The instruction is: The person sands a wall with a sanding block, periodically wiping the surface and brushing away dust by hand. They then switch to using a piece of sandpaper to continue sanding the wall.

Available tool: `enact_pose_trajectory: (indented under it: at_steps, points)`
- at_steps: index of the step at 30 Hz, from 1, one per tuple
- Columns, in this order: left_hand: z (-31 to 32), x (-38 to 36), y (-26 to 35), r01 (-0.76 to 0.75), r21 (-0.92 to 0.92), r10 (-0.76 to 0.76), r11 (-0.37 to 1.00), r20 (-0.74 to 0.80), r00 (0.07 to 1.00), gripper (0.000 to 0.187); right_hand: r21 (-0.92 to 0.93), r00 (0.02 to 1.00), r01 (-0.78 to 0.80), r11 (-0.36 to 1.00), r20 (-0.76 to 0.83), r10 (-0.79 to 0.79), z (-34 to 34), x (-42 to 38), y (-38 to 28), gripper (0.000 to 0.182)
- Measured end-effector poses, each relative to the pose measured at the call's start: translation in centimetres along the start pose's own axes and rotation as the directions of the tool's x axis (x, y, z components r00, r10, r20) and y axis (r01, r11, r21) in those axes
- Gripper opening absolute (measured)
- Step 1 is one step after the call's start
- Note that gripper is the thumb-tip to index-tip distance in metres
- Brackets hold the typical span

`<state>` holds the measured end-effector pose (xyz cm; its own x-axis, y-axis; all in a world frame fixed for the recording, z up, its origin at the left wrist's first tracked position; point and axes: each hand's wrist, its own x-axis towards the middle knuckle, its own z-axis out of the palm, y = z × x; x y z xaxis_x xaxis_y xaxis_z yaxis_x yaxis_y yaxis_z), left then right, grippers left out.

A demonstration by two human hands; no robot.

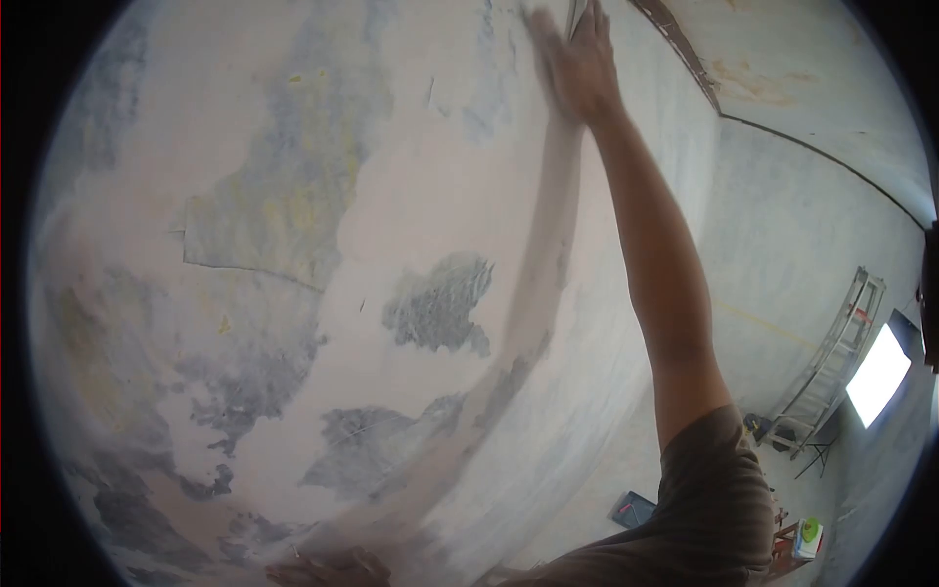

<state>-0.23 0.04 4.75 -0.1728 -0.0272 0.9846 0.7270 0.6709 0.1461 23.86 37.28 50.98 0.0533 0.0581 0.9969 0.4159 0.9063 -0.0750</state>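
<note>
A patchy wall (421,205) with pale filler and bare grey areas fills most of the view. High up, my right hand (583,68) is against it at the end of a stretched arm, blurred along the thumb side. A thin greyish edge shows between its thumb and fingers; the rest of that item is cut off by the frame. Low at the bottom edge, my left hand (337,567) lies against the wall, dim and partly out of frame, with its fingers spread.
An aluminium ladder (831,357) leans in the far right corner beside a bright window (879,376). A dark tray (632,510) lies on the floor. Lower right, a small reddish stand (785,555) carries a green item (809,530). The ceiling (812,68) meets the wall above.
</note>
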Motion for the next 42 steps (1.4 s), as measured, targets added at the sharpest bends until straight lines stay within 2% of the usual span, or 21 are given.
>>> enact_pose_trajectory:
  at_steps: [3, 4, 5, 7, 10, 13, 17, 19, 22, 24, 26, 27, 28, 29, 31, 33, 34, 36, 39, 40, 42]
  points:
    - [-0.1, -0.2, -0.3, 0.009, 0.001, -0.009, 1.0, -0.003, 1.0, 0.078, -0.032, 0.998, 0.006, 0.999, -0.057, -0.007, 0.4, -2.0, -0.3, 0.096]
    - [0.0, -0.1, -0.2, 0.01, -0.003, -0.01, 1.0, -0.005, 1.0, 0.078, -0.196, 0.996, 0.09, 0.976, 0.033, -0.085, 0.9, -4.9, 0.7, 0.098]
    - [-0.1, -0.1, -0.2, 0.014, -0.008, -0.014, 1.0, -0.006, 1.0, 0.078, -0.163, 0.987, 0.103, 0.981, 0.138, -0.081, -0.2, -8.6, -1.3, 0.119]
    - [-0.4, 0.2, 0.2, 0.018, -0.013, -0.018, 1.0, -0.006, 1.0, 0.079, -0.077, 0.941, 0.279, 0.957, 0.218, -0.257, -1.0, -15.1, -3.1, 0.126]
    - [-0.4, 0.9, 1.0, 0.02, -0.006, -0.02, 1.0, -0.02, 1.0, 0.079, -0.157, 0.92, 0.353, 0.922, 0.24, -0.311, -0.9, -11.0, -2.4, 0.126]
    - [-0.2, 0.7, 1.1, 0.017, -0.011, -0.017, 1.0, -0.017, 1.0, 0.08, 0.005, 0.994, 0.104, 0.995, 0.042, -0.104, -0.4, -0.2, -1.9, 0.117]
    - [0.5, -0.5, -0.1, 0.03, -0.008, -0.029, 1.0, 0.023, 0.999, 0.078, -0.072, 0.999, 0.048, 0.996, 0.02, -0.047, 0.5, -3.6, -1.4, 0.113]
    - [0.2, 0.3, 0.8, 0.018, -0.04, -0.017, 0.999, 0.023, 1.0, 0.078, -0.121, 0.945, 0.313, 0.942, 0.138, -0.296, 0.0, -10.8, -1.4, 0.121]
    - [0.7, 1.0, 1.8, 0.04, -0.079, -0.04, 0.996, -0.005, 0.999, 0.078, -0.065, 0.885, 0.41, 0.91, 0.272, -0.379, -0.9, -12.8, -2.1, 0.125]
    - [1.0, 1.0, 1.9, 0.046, -0.099, -0.048, 0.994, -0.014, 0.999, 0.078, -0.132, 0.902, 0.416, 0.9, 0.183, -0.391, 0.2, -6.6, -0.2, 0.12]
    - [1.0, 0.6, 1.5, 0.043, -0.082, -0.043, 0.996, 0.008, 0.999, 0.078, -0.477, 0.877, 0.477, 0.738, 0.212, -0.43, 2.2, 1.6, 6.4, 0.113]
    - [0.9, 0.5, 1.3, 0.036, -0.082, -0.035, 0.996, 0.008, 0.999, 0.078, -0.478, 0.881, 0.471, 0.741, 0.209, -0.424, 1.8, 1.5, 5.4, 0.113]
    - [0.8, 0.4, 1.0, 0.029, -0.073, -0.028, 0.997, 0.005, 1.0, 0.077, -0.261, 0.972, 0.234, 0.937, 0.063, -0.226, 1.3, 1.7, 2.6, 0.11]
    - [0.7, 0.3, 0.9, 0.022, -0.067, -0.021, 0.998, 0.005, 1.0, 0.077, 0.005, 1.0, -0.021, 1.0, -0.02, 0.021, 1.0, 1.2, 0.8, 0.106]
    - [0.6, 0.5, 1.0, 0.018, -0.073, -0.017, 0.997, 0.014, 1.0, 0.077, -0.073, 0.995, 0.1, 0.992, 0.026, -0.098, 1.0, -4.7, 0.0, 0.108]
    - [0.6, 0.4, 0.9, 0.019, -0.071, -0.018, 0.997, 0.019, 1.0, 0.077, -0.07, 0.929, 0.345, 0.936, 0.164, -0.331, -0.3, -11.5, -1.7, 0.114]
    - [0.9, 0.4, 0.9, 0.03, -0.097, -0.03, 0.995, 0.006, 1.0, 0.078, 0.002, 0.905, 0.375, 0.927, 0.218, -0.366, -0.6, -12.8, -1.8, 0.12]
    - [1.1, 0.5, 1.1, 0.042, -0.125, -0.044, 0.991, -0.015, 0.999, 0.078, -0.092, 0.87, 0.466, 0.88, 0.23, -0.436, -0.3, -9.2, -1.0, 0.122]
    - [0.3, 0.9, 1.1, 0.003, -0.041, 0.0, 0.999, 0.068, 0.998, 0.078, -0.059, 0.982, 0.186, 0.981, 0.049, -0.184, 1.1, 1.7, -0.1, 0.115]
    - [0.3, 1.0, 1.3, 0.005, -0.037, -0.003, 0.999, 0.041, 0.999, 0.078, -0.062, 0.984, 0.175, 0.983, 0.041, -0.173, 0.9, 2.0, -1.2, 0.115]
    - [1.0, 0.8, 1.3, 0.01, -0.044, -0.009, 0.999, 0.012, 1.0, 0.078, -0.002, 0.998, -0.064, 0.998, 0.028, 0.064, 0.7, 2.4, -3.1, 0.107]
